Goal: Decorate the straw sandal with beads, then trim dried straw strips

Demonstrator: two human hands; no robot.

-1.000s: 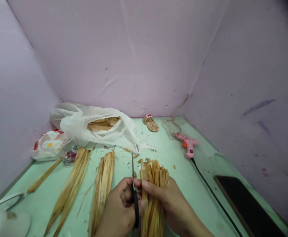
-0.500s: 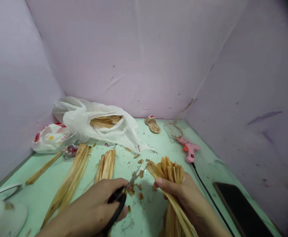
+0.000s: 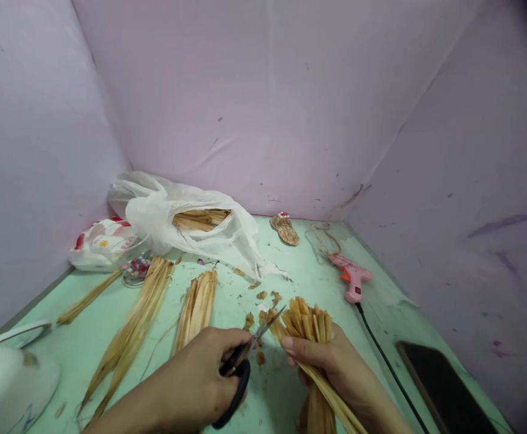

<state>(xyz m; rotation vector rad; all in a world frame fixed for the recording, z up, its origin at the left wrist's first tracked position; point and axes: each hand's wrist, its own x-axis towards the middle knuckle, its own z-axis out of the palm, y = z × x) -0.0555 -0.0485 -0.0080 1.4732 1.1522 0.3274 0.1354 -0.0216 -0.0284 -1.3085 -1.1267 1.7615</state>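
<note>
In the head view my left hand [image 3: 200, 380] is closed on black-handled scissors [image 3: 240, 367], whose blades point up and right. The blade tips lie beside the upper end of a bundle of dried straw-coloured leaf strips [image 3: 308, 319]. My right hand [image 3: 330, 355] grips that bundle just below its cut ends, the thumb pressed across the front. The strips' lower ends hang down out of view. Small brown scraps [image 3: 260, 358] litter the tabletop near the blades. Left of the scissors lies a second strip bundle [image 3: 197, 304].
A white plastic bag [image 3: 155, 223] with more strips sits at the back left. Longer strips [image 3: 132, 331] lie at left, near a clear container of beads [image 3: 137, 268]. A pink glue gun [image 3: 353, 277], its black cord [image 3: 389, 367], and a phone [image 3: 444, 386] are at right.
The scissors in my left hand have moved right, closer to the bundle's end. My right hand still grips the bundle. The whole view has shifted slightly.
</note>
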